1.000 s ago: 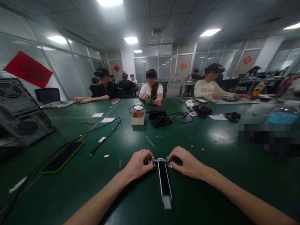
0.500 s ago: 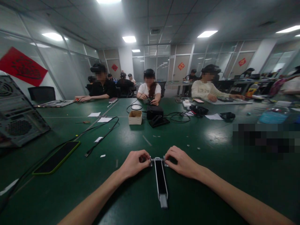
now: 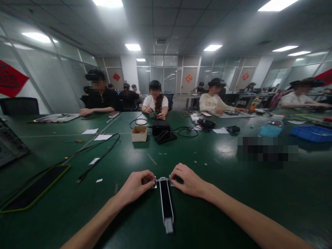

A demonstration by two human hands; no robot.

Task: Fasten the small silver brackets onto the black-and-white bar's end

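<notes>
On the green tabletop in front of me lies a long, narrow device with a black strip top, a pale frame and a grey block at its near end (image 3: 166,200). A thin metal crossbar spans its far end, with a small shiny metal piece on each side. My left hand (image 3: 137,185) pinches the left end piece (image 3: 155,184) between thumb and fingers. At the opposite end, my right hand (image 3: 188,180) is closed on the right metal piece (image 3: 171,181). Fingertips partly cover both end pieces, so their exact shape is hidden.
Beyond my hands stand a small open cardboard box (image 3: 139,135) and a black device (image 3: 161,129) with cables. A phone-like slab with a green edge (image 3: 36,188) and a cable (image 3: 98,157) lie left. At right are a blue tray (image 3: 311,134) and a bottle (image 3: 270,129). Several people sit opposite.
The view has swung to the right, so the scene slides left and the blue tray has come in. Both hands keep hold of the device's end pieces, with little other visible change.
</notes>
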